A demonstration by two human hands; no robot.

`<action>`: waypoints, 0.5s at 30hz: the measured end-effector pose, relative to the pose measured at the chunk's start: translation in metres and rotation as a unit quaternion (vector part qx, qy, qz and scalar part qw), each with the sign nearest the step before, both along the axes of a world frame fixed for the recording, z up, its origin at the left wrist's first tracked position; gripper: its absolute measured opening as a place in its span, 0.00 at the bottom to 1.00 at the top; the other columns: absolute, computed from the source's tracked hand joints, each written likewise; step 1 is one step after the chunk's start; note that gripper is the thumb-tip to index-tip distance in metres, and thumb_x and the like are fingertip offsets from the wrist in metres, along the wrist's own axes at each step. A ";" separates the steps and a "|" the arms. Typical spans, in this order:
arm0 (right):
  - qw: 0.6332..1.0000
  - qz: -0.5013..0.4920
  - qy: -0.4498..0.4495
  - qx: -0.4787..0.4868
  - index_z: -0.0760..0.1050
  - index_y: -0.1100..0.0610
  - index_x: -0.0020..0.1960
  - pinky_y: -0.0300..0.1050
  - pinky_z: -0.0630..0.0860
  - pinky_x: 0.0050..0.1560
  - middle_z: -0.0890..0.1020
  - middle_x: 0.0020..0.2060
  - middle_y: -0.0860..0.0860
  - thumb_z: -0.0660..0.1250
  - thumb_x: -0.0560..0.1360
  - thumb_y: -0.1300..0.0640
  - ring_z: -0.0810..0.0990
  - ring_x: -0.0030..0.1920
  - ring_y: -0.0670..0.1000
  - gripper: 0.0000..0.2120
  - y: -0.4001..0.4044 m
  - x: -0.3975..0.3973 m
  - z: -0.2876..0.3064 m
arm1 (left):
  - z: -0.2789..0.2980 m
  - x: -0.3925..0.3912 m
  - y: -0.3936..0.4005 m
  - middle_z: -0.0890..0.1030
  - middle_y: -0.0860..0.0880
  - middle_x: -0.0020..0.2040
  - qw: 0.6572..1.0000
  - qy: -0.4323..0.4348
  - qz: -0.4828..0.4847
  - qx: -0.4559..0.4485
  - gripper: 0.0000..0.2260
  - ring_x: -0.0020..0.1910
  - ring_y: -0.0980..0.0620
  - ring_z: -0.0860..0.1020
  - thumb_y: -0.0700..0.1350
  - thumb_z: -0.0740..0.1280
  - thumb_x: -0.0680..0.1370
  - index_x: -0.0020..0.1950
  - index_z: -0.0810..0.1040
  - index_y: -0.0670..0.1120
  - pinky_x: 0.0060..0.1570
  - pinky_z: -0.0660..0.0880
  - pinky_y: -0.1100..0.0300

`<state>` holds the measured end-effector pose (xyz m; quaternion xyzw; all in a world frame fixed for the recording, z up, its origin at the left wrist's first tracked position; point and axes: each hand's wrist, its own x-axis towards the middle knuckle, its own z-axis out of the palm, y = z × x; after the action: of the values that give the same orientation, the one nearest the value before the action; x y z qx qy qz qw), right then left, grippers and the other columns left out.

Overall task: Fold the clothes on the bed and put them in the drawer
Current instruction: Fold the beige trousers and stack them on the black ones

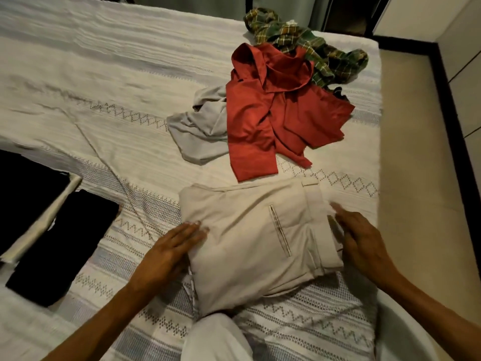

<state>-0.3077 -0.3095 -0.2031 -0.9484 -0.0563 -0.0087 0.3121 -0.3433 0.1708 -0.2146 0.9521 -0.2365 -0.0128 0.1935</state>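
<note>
We lay our left hand (173,252) and right hand (364,243) flat, fingers straight, on either side of the folded beige trousers (257,246) near the bed (104,100) edge; we should press evenly, squaring the edges.

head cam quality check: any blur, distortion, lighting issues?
Head view: warm, dim indoor light with a yellowish cast; wide-angle bending shows at the bed edge; the black folded clothes lose detail in shadow; slight motion blur on the right hand fingers, the left hand sharper; beige trousers evenly lit, no glare.
</note>
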 end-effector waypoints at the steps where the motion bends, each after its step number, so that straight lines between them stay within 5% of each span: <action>1: 0.992 -0.097 0.054 0.066 0.74 0.51 0.74 0.53 0.80 0.50 0.83 0.55 0.52 0.57 0.82 0.46 0.83 0.49 0.54 0.23 0.006 0.000 0.005 | 0.003 -0.003 -0.005 0.78 0.50 0.72 0.991 0.024 0.102 -0.080 0.27 0.68 0.48 0.78 0.39 0.68 0.77 0.77 0.74 0.51 0.67 0.72 0.61; 3: 0.954 -0.194 0.181 0.140 0.79 0.51 0.62 0.54 0.81 0.49 0.85 0.52 0.52 0.60 0.79 0.36 0.85 0.46 0.53 0.23 0.015 0.002 0.013 | 0.010 -0.002 -0.014 0.82 0.54 0.59 0.929 0.051 0.295 -0.216 0.17 0.54 0.58 0.81 0.43 0.67 0.83 0.72 0.75 0.54 0.59 0.78 0.61; 5: 0.933 -0.177 0.280 0.138 0.78 0.51 0.60 0.49 0.80 0.42 0.83 0.53 0.50 0.69 0.78 0.36 0.83 0.48 0.51 0.21 0.024 0.006 0.021 | 0.014 0.006 -0.021 0.80 0.50 0.61 0.886 0.087 0.378 -0.254 0.17 0.56 0.57 0.80 0.50 0.71 0.82 0.70 0.73 0.53 0.58 0.80 0.53; 8: 0.913 -0.114 0.372 0.125 0.79 0.52 0.58 0.43 0.80 0.38 0.85 0.51 0.50 0.79 0.72 0.47 0.85 0.46 0.50 0.19 0.033 0.018 0.025 | 0.022 0.030 -0.036 0.70 0.46 0.72 0.950 0.031 0.276 -0.144 0.28 0.70 0.48 0.69 0.61 0.69 0.79 0.74 0.70 0.48 0.67 0.70 0.51; 10: 0.907 -0.087 0.384 0.149 0.83 0.52 0.58 0.50 0.84 0.48 0.87 0.51 0.51 0.80 0.71 0.55 0.86 0.48 0.51 0.16 0.032 0.030 0.024 | 0.029 0.058 -0.052 0.71 0.48 0.74 0.981 -0.005 0.172 -0.091 0.30 0.72 0.49 0.67 0.65 0.69 0.78 0.74 0.71 0.49 0.70 0.66 0.51; 15: 0.969 -0.021 0.235 0.072 0.79 0.47 0.66 0.45 0.78 0.44 0.84 0.54 0.47 0.78 0.74 0.53 0.82 0.50 0.47 0.21 0.020 0.078 0.034 | 0.036 0.130 -0.112 0.72 0.46 0.76 0.989 0.136 0.057 0.013 0.41 0.72 0.43 0.72 0.72 0.68 0.75 0.81 0.63 0.52 0.70 0.71 0.46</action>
<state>-0.2299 -0.2897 -0.1693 -0.8999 0.0397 0.2039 0.3835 -0.2137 0.0585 -0.1791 0.9558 -0.1530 -0.1345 0.2119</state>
